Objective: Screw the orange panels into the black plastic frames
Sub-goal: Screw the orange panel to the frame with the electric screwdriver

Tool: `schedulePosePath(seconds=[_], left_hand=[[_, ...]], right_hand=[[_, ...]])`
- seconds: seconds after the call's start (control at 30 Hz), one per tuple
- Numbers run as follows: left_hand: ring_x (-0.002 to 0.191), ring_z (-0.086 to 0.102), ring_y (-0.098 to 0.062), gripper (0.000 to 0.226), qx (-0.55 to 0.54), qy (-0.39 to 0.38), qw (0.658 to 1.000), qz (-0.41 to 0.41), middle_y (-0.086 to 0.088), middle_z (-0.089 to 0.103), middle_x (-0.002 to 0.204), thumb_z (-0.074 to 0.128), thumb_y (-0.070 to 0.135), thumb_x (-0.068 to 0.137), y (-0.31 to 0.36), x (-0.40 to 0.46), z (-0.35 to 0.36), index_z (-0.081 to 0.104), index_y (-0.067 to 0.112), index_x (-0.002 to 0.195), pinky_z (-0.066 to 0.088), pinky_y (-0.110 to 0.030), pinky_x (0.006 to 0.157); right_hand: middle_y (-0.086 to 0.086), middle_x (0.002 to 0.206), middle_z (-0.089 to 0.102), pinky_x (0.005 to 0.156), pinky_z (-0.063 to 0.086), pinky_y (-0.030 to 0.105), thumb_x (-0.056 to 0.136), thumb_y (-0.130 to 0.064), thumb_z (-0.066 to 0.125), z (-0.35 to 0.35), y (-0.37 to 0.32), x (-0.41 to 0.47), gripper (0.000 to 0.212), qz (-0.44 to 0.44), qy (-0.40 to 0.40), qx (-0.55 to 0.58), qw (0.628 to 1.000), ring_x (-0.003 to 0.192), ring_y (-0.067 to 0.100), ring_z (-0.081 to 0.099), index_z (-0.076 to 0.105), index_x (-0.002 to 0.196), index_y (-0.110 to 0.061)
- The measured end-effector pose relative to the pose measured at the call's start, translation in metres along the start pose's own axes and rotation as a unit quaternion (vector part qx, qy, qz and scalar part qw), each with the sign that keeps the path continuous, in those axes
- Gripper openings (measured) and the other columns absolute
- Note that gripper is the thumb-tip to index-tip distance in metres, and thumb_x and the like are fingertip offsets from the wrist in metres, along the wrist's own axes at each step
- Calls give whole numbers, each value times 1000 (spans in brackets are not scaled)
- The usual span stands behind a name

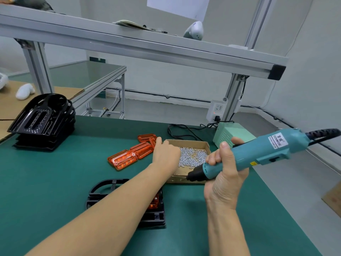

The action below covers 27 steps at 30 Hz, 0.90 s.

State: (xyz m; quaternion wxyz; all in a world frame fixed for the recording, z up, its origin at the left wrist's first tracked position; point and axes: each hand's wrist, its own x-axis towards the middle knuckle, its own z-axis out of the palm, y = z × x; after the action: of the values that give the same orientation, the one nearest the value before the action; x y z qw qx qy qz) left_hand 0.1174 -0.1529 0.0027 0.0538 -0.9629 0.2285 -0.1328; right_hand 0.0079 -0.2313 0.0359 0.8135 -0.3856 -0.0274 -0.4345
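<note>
Green table point(55, 182) underneath everything, carrying the work within arm's reach. Far off to the left of both grips, a stack of black plastic frames point(44, 122), nested and tipped, apparently stock waiting its turn. Directly below the left forearm, one black frame point(103, 189) lying flat, partly hidden by the arm, with an orange panel point(154, 202) seated at its right end, so probably the piece now being fastened. Held in the right hand point(224, 180), a teal electric screwdriver point(258, 154): fingers and thumb wrapped firmly round the barrel, black nose angled down and left toward the box, cord trailing off to the right, seemingly parked ready while a screw is fetched. Just behind that grip, a pale green power box point(230, 133). Between the two grips, an open cardboard box point(186, 143) holding a heap of small silver screws point(191, 157), handy to both. Left hand point(166, 154) reaching forward over the box's left edge, back of the hand toward the camera, fingers curled downward; whether anything is pinched cannot be told from here. Just left of that hand, loose orange panels point(132, 154): translucent, oblong with rounded corners, ribbed inside, small screw bosses showing on the nearest one.
</note>
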Motion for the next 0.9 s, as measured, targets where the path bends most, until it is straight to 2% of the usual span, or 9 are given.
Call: schedulePosePath(seconds=[0.13,0.3,0.43,0.6,0.73,0.9], left_hand=[[107,53,-27,18,-9,-8,1000,-13,-5,68,97,60,11,83,-1,2,1,47,21,76,23,-46,101],[100,54,-24,24,-19,-10,1000,-22,-2,60,82,60,11,84,-2,4,3,44,19,68,24,-45,99],[103,53,-24,18,0,-1,1000,-3,-3,68,95,59,12,86,-2,3,4,47,20,76,24,-45,100],[104,53,-25,22,4,-28,1000,8,-4,67,97,56,9,86,-2,4,0,43,19,71,23,-46,101],[113,48,-27,13,25,-56,997,47,-7,66,105,51,11,89,-3,6,2,45,17,80,20,-47,105],[116,44,-29,13,71,-74,991,85,-8,63,112,47,12,92,-3,4,7,60,14,93,21,-48,105]], right_hand=[[-4,52,41,50,41,24,80,-7,61,1,0,-1,20,4,1,3,1000,44,12,41,57,95,-18],[-3,52,41,50,41,25,80,-7,62,0,0,-2,19,4,-1,0,1000,45,13,40,56,95,-18],[-3,52,41,50,41,24,79,-7,62,0,0,-1,20,5,6,-3,1000,45,13,40,56,95,-18],[-3,52,42,50,41,24,79,-7,62,0,1,-1,19,4,6,-6,1000,44,12,41,56,94,-18],[-3,53,41,50,41,24,79,-6,62,-1,2,-1,20,7,2,-6,1000,44,13,40,56,95,-17],[-2,53,40,50,41,25,79,-6,62,-1,2,-1,20,7,5,-10,1000,44,13,40,55,94,-17]])
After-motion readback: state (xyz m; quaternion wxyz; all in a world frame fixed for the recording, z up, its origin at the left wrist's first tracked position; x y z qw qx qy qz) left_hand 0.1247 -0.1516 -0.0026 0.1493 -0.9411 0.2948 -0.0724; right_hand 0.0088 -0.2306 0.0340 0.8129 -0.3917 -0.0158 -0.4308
